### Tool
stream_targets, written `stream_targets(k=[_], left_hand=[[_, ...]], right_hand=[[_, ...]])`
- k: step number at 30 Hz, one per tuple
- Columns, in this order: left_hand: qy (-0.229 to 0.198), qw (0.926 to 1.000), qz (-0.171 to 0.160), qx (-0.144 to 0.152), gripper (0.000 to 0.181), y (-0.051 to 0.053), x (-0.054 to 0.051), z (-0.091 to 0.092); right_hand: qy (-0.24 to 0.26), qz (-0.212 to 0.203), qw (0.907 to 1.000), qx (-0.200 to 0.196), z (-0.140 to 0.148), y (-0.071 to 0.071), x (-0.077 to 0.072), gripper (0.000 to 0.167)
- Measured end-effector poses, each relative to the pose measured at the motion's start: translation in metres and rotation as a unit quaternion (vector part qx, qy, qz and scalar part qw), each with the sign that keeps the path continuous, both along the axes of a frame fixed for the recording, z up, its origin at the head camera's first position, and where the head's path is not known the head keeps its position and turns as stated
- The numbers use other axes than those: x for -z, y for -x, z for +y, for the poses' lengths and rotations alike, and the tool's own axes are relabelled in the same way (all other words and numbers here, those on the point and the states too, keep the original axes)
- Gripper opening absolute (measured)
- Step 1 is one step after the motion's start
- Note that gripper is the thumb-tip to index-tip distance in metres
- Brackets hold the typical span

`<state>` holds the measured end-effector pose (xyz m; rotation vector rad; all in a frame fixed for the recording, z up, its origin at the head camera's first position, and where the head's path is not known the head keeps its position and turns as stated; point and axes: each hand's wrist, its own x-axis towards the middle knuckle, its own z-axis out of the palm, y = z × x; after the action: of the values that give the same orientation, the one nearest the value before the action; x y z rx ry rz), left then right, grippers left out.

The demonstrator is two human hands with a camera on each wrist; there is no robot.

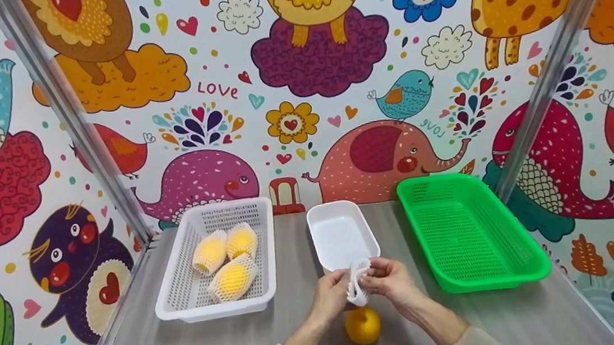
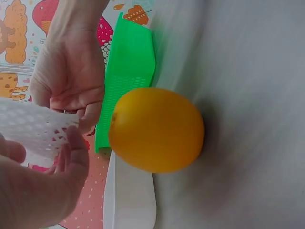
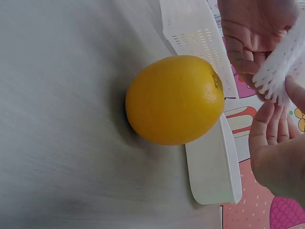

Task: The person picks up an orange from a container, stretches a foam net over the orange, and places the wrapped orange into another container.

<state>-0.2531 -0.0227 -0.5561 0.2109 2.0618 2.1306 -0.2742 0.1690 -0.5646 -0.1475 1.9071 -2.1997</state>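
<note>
A white foam net sleeve [image 1: 358, 282] is held up between my two hands, in front of the small white tray. My left hand [image 1: 330, 294] pinches one side of it, and my right hand [image 1: 394, 283] pinches the other. Just below the hands, a bare orange [image 1: 363, 326] rests on the table, apart from both hands. Both wrist views show this orange [image 2: 157, 130] close up, with the net sleeve [image 3: 284, 64] between the fingers beside it.
At the left, a white basket [image 1: 169, 298] holds several fruits [image 1: 234, 278] in foam nets. The small white tray [image 1: 341, 239] stands in the middle, behind the hands. A green basket [image 1: 459, 236] is on the right. Patterned walls [image 1: 334, 108] enclose the grey table [image 1: 292, 253].
</note>
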Motion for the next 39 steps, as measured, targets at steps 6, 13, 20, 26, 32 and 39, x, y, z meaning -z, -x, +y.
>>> stream_targets(k=[6,13,20,26,32,39], left_hand=[[-0.032,0.9957,-0.086,0.003,0.038,-0.001,0.000,-0.007],[-0.087,0.9923,-0.087,0.011,0.023,-0.003,0.006,-0.011],[-0.061,0.9964,-0.053,0.023,0.032,-0.009,0.010,-0.007],[-0.023,0.9984,-0.053,0.001,0.032,-0.012,0.016,-0.006],[-0.018,0.9960,-0.082,-0.030,0.022,-0.013,0.023,-0.011],[-0.009,0.9930,-0.113,-0.032,0.023,-0.017,0.036,-0.017]], right_hand=[[0.025,-0.025,0.9978,-0.055,0.006,-0.002,0.001,0.029],[0.020,-0.114,0.9801,-0.161,0.013,-0.005,-0.005,0.028],[0.081,-0.113,0.9795,-0.146,0.007,-0.007,-0.008,0.024],[0.112,-0.119,0.9775,-0.133,0.005,-0.009,-0.008,0.026],[0.070,-0.121,0.9850,-0.102,0.007,-0.011,0.000,0.025],[0.031,-0.110,0.9915,-0.064,0.009,-0.018,0.017,0.023]])
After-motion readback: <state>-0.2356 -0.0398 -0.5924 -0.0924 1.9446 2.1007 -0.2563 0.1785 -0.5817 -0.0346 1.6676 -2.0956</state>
